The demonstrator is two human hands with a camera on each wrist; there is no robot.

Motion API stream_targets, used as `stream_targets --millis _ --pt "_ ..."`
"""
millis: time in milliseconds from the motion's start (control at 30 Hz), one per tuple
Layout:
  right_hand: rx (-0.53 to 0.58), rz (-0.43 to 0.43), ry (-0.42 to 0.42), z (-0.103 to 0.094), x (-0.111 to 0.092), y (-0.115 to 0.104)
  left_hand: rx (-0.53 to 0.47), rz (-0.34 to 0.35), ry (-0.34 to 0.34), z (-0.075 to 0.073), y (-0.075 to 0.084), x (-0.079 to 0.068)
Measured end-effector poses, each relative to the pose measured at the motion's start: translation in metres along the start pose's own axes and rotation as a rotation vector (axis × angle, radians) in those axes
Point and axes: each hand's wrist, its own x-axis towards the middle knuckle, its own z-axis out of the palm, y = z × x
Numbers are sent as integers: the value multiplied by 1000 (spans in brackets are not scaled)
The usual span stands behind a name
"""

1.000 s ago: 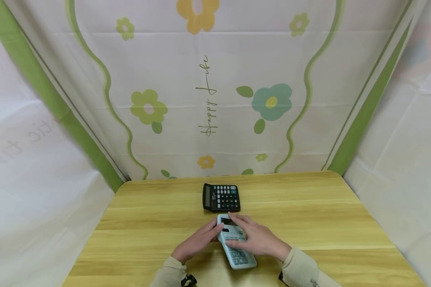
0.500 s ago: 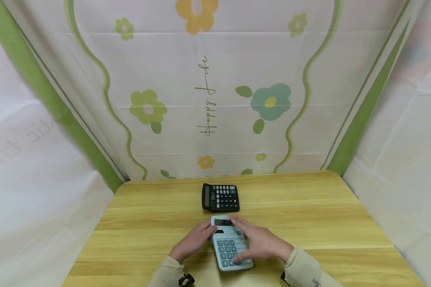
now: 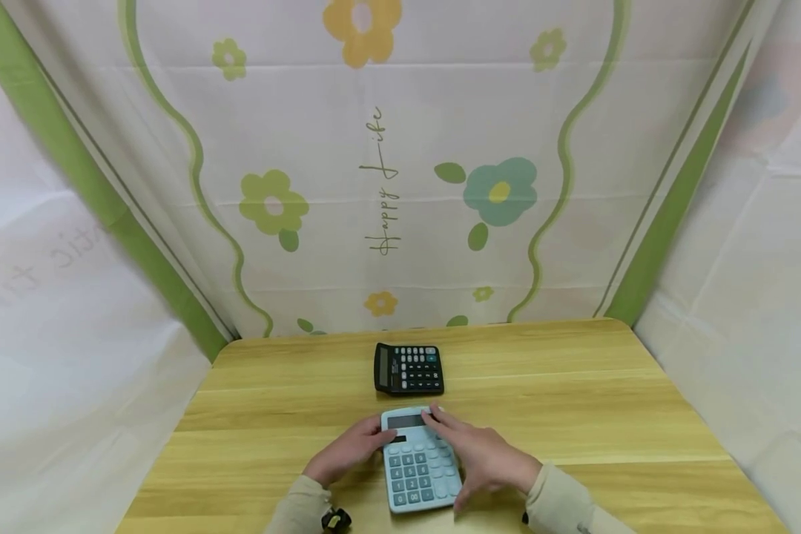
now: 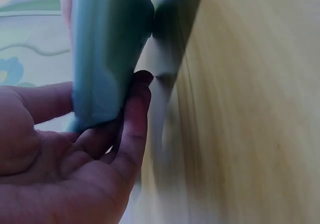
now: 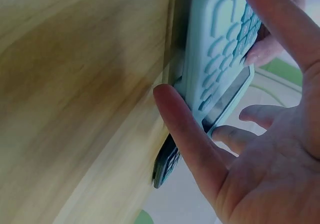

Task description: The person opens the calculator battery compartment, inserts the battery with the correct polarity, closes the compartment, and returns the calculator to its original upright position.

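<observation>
A light blue calculator [image 3: 407, 463] faces up between my hands, its display at the far end. My left hand [image 3: 350, 449] grips its left edge near the display, with the thumb on top and the other fingers curled underneath. In the left wrist view, the calculator's side [image 4: 102, 59] stands off the wood, and a shadow lies below. Spread along the right side is my right hand [image 3: 487, 456], fingers mostly straight. Its fingertips are at the display end and its thumb is by the near right corner; the right wrist view shows its palm [image 5: 270, 184] away from the keys.
Just beyond lies a black calculator [image 3: 410, 371], turned sideways on the wooden table [image 3: 547, 378]. A white cloth with flowers and lettering [image 3: 380, 178] hangs behind the table, and pale cloth walls stand on both sides.
The light blue calculator has moved left and a little nearer, turning straighter and flatter to view. The right thumb has slid off the keys to the near right corner; the left hand keeps its grip.
</observation>
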Motion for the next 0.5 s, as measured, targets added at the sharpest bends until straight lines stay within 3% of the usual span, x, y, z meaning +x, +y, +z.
stream_targets --millis 233,500 --pt "-40 -20 55 6 -1 -2 17 -29 30 -2 1 -3" --pt "-39 -34 51 8 0 0 86 -47 76 -3 1 -3"
